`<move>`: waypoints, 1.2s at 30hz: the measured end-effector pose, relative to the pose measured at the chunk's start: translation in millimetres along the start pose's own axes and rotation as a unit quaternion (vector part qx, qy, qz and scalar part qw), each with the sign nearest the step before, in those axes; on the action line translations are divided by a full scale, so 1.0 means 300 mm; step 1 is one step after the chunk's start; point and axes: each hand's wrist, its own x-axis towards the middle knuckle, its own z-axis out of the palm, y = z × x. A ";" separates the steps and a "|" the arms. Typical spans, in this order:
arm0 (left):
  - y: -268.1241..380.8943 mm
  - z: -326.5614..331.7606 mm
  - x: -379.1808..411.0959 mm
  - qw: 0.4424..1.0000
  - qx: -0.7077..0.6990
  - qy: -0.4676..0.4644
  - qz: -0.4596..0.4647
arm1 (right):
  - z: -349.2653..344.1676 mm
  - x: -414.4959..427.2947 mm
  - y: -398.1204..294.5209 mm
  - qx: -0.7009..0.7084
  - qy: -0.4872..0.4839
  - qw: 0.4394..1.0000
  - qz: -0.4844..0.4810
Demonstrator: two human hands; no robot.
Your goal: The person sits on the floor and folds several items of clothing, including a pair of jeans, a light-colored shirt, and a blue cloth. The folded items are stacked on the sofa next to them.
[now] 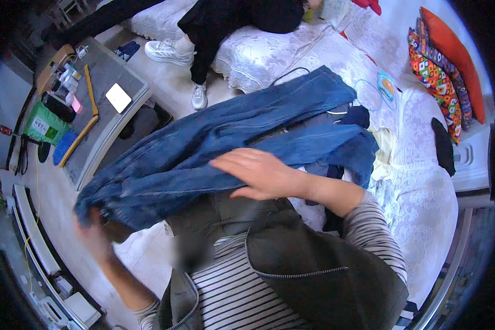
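Note:
A pair of blue denim jeans stretches from the lower left to the sofa at the upper right, its two legs side by side. My left hand, blurred by motion, grips the jeans at the waist end on the left; its fingers are partly hidden by the denim. My right hand lies flat over the near leg, palm down, with fingers pointing left and thumb apart; whether it presses on the cloth cannot be told. Beneath the legs' far ends, dark garments and a pale yellow cloth show on the sofa.
A sofa with a white lace cover holds patterned cushions and a face mask. At the left, a table bears a wooden hanger, bottles and a green pack. Another person in black trousers sits at the top.

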 end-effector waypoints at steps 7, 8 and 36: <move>-0.166 -0.308 -0.068 0.993 -0.061 0.034 -0.093 | -0.021 -0.505 0.247 -0.255 0.039 0.934 0.248; -0.188 -0.326 -0.070 0.993 -0.062 0.034 -0.096 | -0.043 -0.544 0.246 -0.279 0.070 0.924 0.251; -0.278 -0.598 -0.046 0.961 0.115 0.156 -0.195 | 0.001 -1.275 0.251 0.112 0.340 0.660 0.660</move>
